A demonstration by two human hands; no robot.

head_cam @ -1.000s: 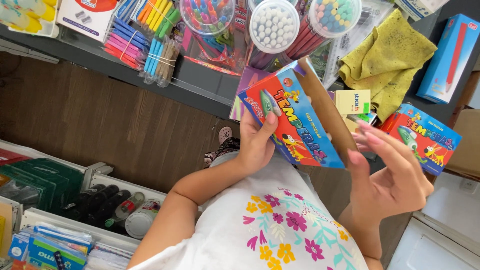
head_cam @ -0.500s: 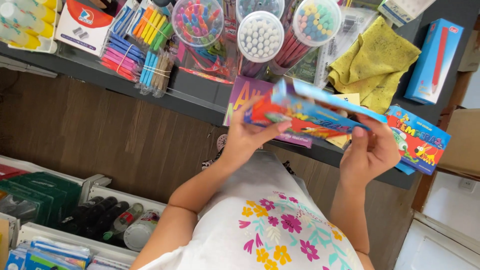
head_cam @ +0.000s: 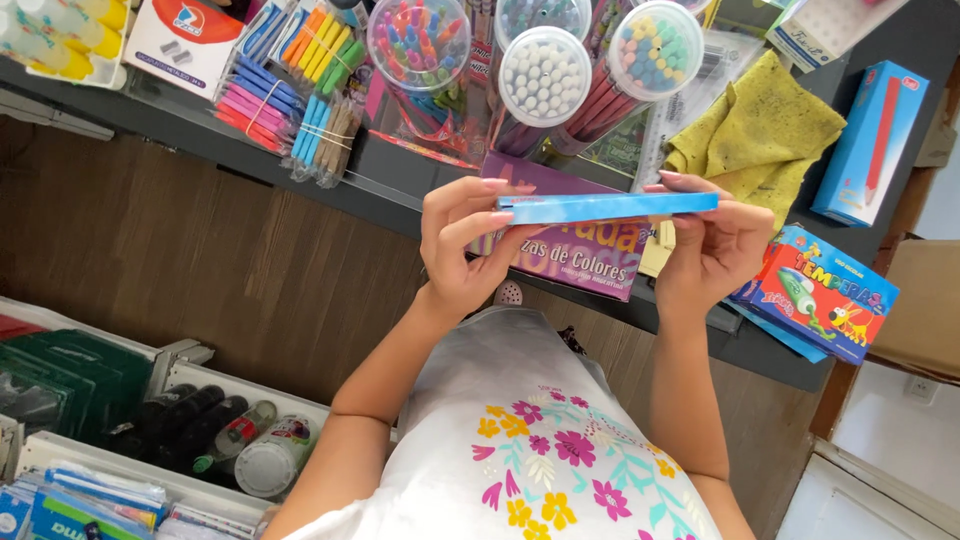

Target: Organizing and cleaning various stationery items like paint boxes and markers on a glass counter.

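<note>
Above the dark counter (head_cam: 400, 195), one flat blue box (head_cam: 607, 207) was held edge-on between two hands: the left hand (head_cam: 462, 245) pinched its end at nine o'clock with fingers wrapped over the top edge, and the right hand (head_cam: 712, 245) clasped the end at three o'clock. Directly beneath the box lay one purple box (head_cam: 590, 260), partly covered by both hands. At twelve o'clock stood three clear round tubs of pencils (head_cam: 545, 75), their lids dotted with coloured tips. At ten o'clock four banded bundles of markers (head_cam: 290, 85) lay side by side, orange, pink, blue and brown-green, with one white carton (head_cam: 185, 40) just beyond them. At two o'clock one crumpled yellow cloth (head_cam: 765, 130) rested near one tall blue carton (head_cam: 870, 140). At four o'clock sat one colourful paint box (head_cam: 825, 300), on top of another. Wooden panelling (head_cam: 200, 260) fronted the counter, and at seven o'clock low bins (head_cam: 180, 420) held dark bottles, too crowded to count.
</note>
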